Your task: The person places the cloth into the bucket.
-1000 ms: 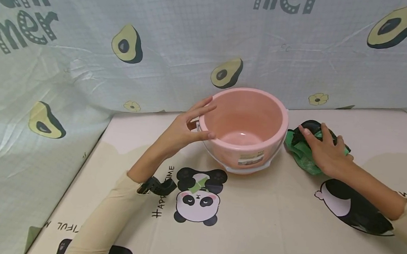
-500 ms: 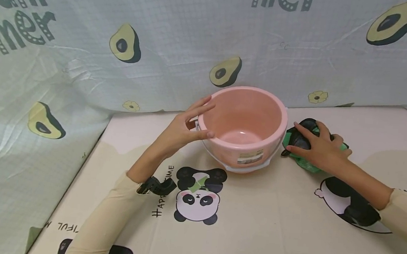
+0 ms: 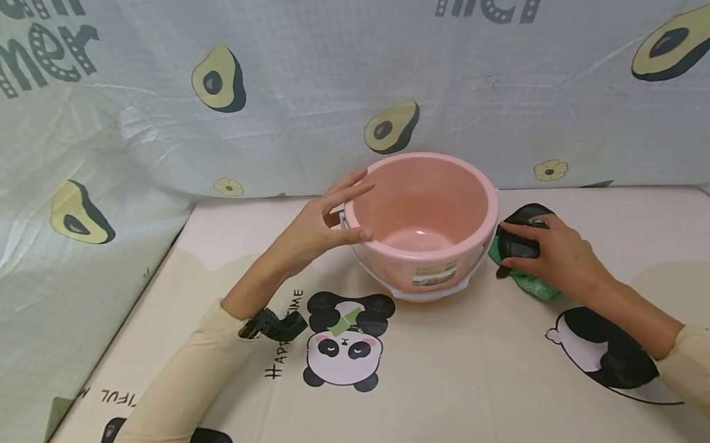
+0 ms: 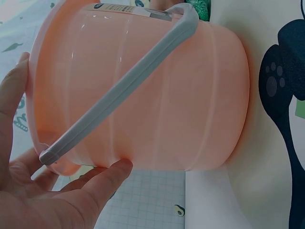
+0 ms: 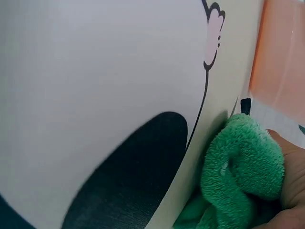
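Note:
In the head view a pink bucket (image 3: 421, 251) stands upright near the back of the table. My left hand (image 3: 317, 229) rests at its left rim, fingers spread and touching its wall. The left wrist view has the bucket's grey handle (image 4: 119, 90) hanging down across its side. Right of the bucket, my right hand (image 3: 561, 258) pinches a dark, rounded black thing (image 3: 519, 245) whose kind I cannot tell. Below that lies a crumpled green fluffy cloth (image 3: 534, 286), seen close up as a green cloth (image 5: 238, 167) beside the right fingers.
The table cover (image 3: 441, 395) is cream with printed pandas, one panda print (image 3: 345, 346) lying in front of the bucket. Behind the bucket hangs a pale curtain (image 3: 302, 92) with avocado prints. A black strap (image 3: 274, 324) circles the left wrist.
My right hand has shifted slightly left, its fingers drawing together on the black thing, which has moved a little toward the bucket. The left hand and the bucket stay put.

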`<state>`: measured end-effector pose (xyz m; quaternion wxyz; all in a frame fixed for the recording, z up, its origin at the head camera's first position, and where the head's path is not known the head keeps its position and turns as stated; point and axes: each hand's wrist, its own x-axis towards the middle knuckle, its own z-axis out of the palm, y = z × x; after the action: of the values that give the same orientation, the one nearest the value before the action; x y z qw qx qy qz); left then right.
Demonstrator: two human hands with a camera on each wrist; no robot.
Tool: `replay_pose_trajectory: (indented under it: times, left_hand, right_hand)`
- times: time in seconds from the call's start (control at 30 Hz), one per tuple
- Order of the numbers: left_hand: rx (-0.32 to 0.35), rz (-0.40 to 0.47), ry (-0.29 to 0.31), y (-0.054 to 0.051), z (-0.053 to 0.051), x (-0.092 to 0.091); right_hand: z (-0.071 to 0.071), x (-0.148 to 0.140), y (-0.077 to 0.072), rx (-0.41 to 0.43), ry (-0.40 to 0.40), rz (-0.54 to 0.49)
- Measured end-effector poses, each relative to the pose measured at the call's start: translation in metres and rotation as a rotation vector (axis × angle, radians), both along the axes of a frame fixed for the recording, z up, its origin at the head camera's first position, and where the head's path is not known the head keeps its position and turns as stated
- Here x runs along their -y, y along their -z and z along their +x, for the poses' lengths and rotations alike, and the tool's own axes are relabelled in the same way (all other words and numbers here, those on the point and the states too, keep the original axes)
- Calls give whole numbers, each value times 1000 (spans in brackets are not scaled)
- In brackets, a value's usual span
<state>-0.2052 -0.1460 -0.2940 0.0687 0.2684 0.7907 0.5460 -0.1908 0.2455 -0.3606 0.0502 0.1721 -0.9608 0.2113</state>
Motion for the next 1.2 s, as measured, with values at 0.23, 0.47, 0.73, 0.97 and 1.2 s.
replay_pose_trajectory:
  times: [0.23,0.47,0.73,0.97,1.2]
  left_hand:
    - [14,17,12,1,1,-1]
    - [12,8,1,0,0,-2]
    - [12,37,18,3,-1,0]
    - [3,12,6,2,-2,1]
    - [10,-35,-1,-3,-2,0]
  right_hand:
    - [5,-5,-5,-96,-43,-39]
    - [7,-20,-16,-302,-136,-48]
    - [7,-32,-30,-386,-153,-18]
    - [9,-36,-41,-402,-118,-21]
    - [14,-37,-52,-425,-91,-7]
